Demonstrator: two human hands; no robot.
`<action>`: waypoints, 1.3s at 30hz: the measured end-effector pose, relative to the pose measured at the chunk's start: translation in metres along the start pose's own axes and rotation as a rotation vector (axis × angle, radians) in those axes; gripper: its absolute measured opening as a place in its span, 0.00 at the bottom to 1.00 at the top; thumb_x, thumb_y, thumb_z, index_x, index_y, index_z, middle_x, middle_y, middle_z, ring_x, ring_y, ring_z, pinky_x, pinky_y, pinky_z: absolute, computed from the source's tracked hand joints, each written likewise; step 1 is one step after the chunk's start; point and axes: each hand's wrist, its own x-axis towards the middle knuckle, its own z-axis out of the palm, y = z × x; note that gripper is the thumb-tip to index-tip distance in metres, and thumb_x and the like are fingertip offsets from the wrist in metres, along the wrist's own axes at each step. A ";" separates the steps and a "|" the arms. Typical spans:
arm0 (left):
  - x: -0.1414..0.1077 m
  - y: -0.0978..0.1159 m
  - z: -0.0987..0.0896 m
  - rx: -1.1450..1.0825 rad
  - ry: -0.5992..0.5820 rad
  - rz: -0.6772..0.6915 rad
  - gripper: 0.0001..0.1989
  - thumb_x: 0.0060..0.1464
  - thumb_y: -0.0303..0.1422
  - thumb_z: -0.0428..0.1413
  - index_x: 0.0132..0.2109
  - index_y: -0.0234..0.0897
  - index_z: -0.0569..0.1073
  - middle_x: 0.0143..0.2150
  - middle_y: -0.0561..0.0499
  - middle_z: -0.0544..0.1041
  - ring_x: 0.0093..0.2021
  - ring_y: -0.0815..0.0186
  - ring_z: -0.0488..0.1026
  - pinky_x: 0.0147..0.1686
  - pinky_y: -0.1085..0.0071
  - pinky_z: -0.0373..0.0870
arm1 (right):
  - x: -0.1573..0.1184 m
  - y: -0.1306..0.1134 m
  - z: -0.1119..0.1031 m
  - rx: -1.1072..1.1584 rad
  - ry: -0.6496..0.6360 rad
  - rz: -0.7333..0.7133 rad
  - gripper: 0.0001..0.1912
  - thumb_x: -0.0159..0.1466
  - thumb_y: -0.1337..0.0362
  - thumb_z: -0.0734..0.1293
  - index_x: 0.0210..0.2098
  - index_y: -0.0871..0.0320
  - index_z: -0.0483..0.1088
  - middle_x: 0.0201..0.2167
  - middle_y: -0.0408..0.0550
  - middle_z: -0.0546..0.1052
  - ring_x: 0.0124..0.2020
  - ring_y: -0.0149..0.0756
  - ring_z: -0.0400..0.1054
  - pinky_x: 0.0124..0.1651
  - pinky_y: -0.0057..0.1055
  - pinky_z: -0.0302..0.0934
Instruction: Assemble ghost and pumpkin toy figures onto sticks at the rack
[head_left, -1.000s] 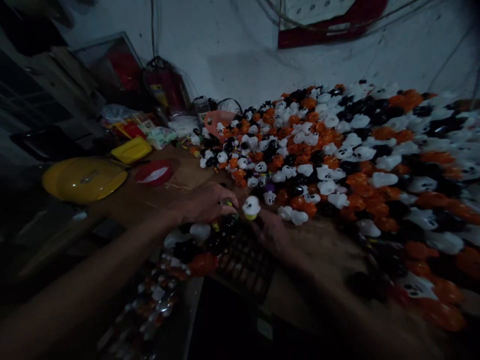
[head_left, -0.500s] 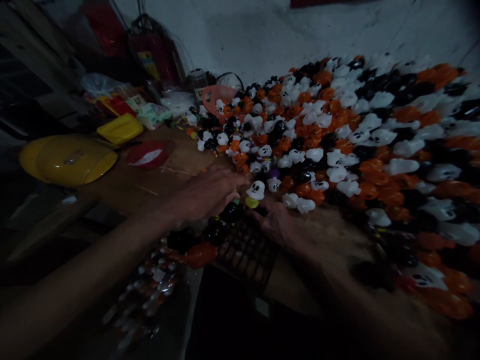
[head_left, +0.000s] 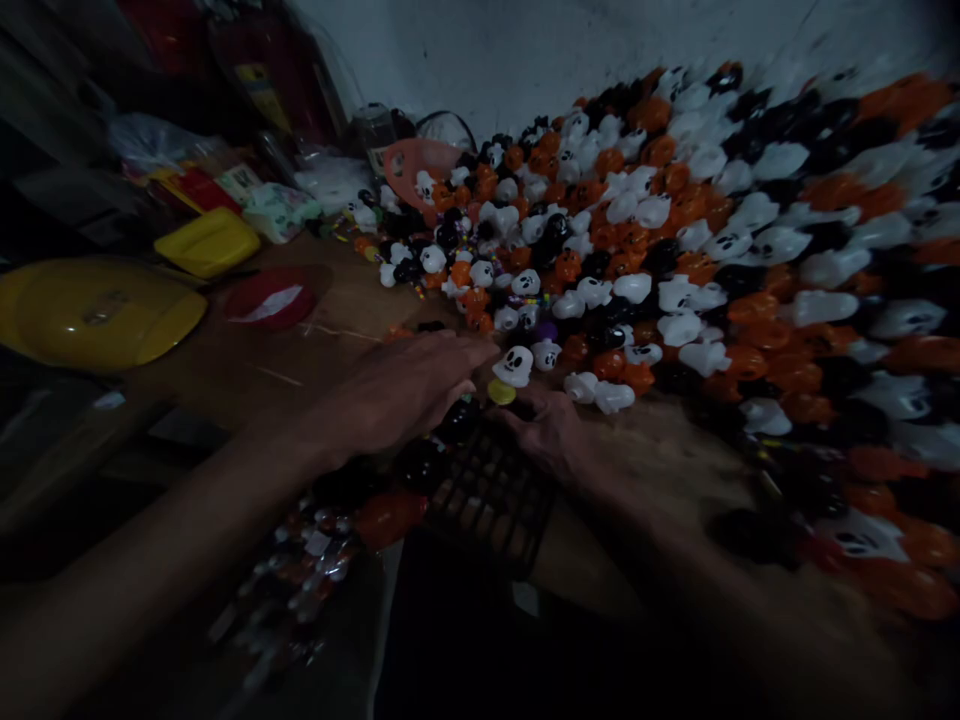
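Observation:
My left hand (head_left: 424,385) reaches in from the left, back upward. Its fingers curl beside a shiny black figure (head_left: 459,420); what they hold, if anything, is hidden. My right hand (head_left: 553,428) is bent with thumb and fingers drawn together around something dark I cannot make out. Between the hands stands a small white ghost figure (head_left: 514,367) with a black printed face, just above a round yellow piece (head_left: 502,391). Below the hands lies a black grid tray (head_left: 491,495). An orange figure (head_left: 390,517) and another black one (head_left: 420,463) lie left of it.
A large heap of white, orange and black figures (head_left: 630,210) covers the table's back and right. A pink basket (head_left: 409,170) is partly buried. Left are a red dish (head_left: 270,300), yellow scoop (head_left: 208,243) and yellow helmet-like shell (head_left: 97,315). A bag of small pieces (head_left: 300,570) sits low.
The view has shifted slightly, so the items on the left sit further left and higher. Both hands stay around the white ghost figure, with only slight finger movement.

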 end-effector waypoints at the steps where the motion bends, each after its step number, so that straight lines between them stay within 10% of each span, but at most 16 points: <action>1: 0.001 0.001 -0.001 -0.001 -0.009 -0.017 0.23 0.62 0.32 0.44 0.63 0.41 0.60 0.53 0.46 0.73 0.52 0.58 0.69 0.52 0.60 0.64 | 0.000 -0.001 0.000 -0.023 0.001 -0.003 0.07 0.59 0.65 0.65 0.32 0.60 0.75 0.27 0.43 0.76 0.31 0.35 0.70 0.35 0.27 0.61; 6: 0.003 0.005 -0.009 -0.119 0.022 -0.092 0.21 0.62 0.34 0.45 0.62 0.43 0.61 0.55 0.48 0.72 0.52 0.60 0.70 0.48 0.65 0.67 | 0.001 0.001 0.002 -0.051 0.106 0.046 0.07 0.58 0.66 0.65 0.33 0.61 0.75 0.28 0.44 0.77 0.31 0.36 0.71 0.32 0.27 0.60; 14: -0.005 -0.003 -0.010 -0.337 0.112 -0.319 0.21 0.61 0.42 0.47 0.60 0.47 0.63 0.45 0.53 0.76 0.26 0.72 0.67 0.25 0.74 0.62 | 0.001 0.003 0.001 0.078 0.061 0.048 0.10 0.60 0.64 0.64 0.35 0.59 0.77 0.30 0.43 0.78 0.33 0.36 0.71 0.33 0.27 0.61; 29: -0.002 0.006 -0.012 -0.212 0.188 -0.225 0.20 0.62 0.36 0.48 0.60 0.43 0.63 0.48 0.49 0.74 0.43 0.64 0.73 0.40 0.69 0.69 | 0.003 -0.009 0.005 0.155 -0.009 0.091 0.09 0.60 0.66 0.66 0.36 0.55 0.78 0.31 0.41 0.79 0.33 0.35 0.72 0.37 0.28 0.63; 35: -0.010 0.005 -0.007 -0.153 0.199 -0.218 0.19 0.62 0.37 0.48 0.59 0.41 0.64 0.44 0.51 0.75 0.40 0.64 0.72 0.44 0.68 0.68 | 0.001 -0.020 0.018 -0.190 0.033 0.177 0.05 0.58 0.67 0.68 0.28 0.59 0.76 0.26 0.48 0.78 0.28 0.36 0.70 0.32 0.30 0.60; 39: -0.010 0.003 -0.007 -0.128 0.175 -0.176 0.20 0.62 0.36 0.48 0.60 0.44 0.62 0.48 0.52 0.75 0.43 0.64 0.73 0.46 0.68 0.68 | 0.000 -0.014 0.020 -0.284 0.014 -0.018 0.09 0.59 0.68 0.64 0.39 0.58 0.74 0.33 0.48 0.79 0.34 0.38 0.72 0.35 0.30 0.60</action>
